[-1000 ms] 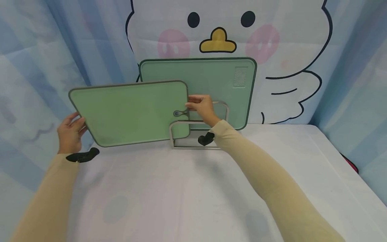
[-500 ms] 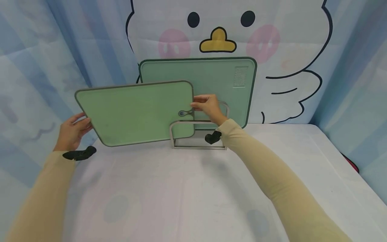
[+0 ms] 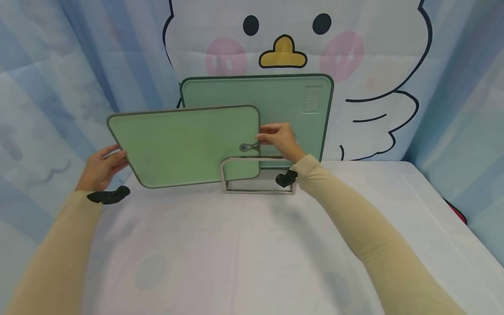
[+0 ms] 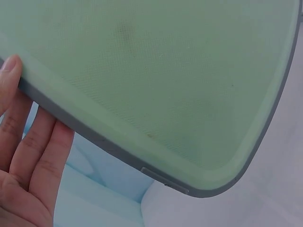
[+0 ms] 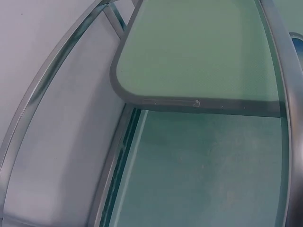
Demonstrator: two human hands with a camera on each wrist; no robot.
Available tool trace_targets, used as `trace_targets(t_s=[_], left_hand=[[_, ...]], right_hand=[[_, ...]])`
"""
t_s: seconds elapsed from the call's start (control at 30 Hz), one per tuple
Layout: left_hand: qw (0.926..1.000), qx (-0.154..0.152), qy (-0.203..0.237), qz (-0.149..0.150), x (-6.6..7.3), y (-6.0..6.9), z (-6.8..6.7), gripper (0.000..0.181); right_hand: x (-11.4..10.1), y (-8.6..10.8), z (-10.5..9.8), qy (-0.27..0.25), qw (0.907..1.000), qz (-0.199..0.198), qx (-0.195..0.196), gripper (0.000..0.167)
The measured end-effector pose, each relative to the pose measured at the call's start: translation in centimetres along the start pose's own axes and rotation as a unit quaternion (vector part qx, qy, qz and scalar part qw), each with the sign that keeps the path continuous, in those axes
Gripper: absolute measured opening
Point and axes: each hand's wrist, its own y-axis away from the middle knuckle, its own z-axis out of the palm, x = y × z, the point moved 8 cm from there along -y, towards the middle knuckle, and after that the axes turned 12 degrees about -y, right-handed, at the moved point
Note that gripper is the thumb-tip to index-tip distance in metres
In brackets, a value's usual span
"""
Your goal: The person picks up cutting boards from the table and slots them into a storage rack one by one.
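A light green cutting board (image 3: 181,146) with a grey rim hangs slightly tilted, its right end inside a metal rack (image 3: 252,191). My left hand (image 3: 101,168) grips its left edge; the left wrist view shows the thumb in front and the other fingers (image 4: 49,146) behind the rim. With the right hand (image 3: 284,141) I pinch the opposite edge beside a small teardrop-shaped hole (image 3: 249,147). In the right wrist view the board's rounded corner (image 5: 189,56) lies between the rack's bars (image 5: 33,94), and that hand is out of sight.
A larger blue-green board (image 3: 256,94) with a dark green rim and a ridged patch stands upright in the rack behind. The white-covered table (image 3: 220,253) spreads in front. Patterned curtains (image 3: 55,87) hang at the back and sides.
Both hands have moved the light green board to the right, so more of it lies behind the rack's front bar. The larger board and the rack have stayed put.
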Motion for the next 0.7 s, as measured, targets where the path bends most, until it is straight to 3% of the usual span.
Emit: trace_targets(t_s=[0.7], left_hand=[[0.9998, 0.012, -0.004, 0.014, -0.8, -0.9, 2.3, 0.026]], right_hand=[[-0.9, 1.1, -2.3, 0.012, 0.9998, -0.011, -0.007, 0.037]])
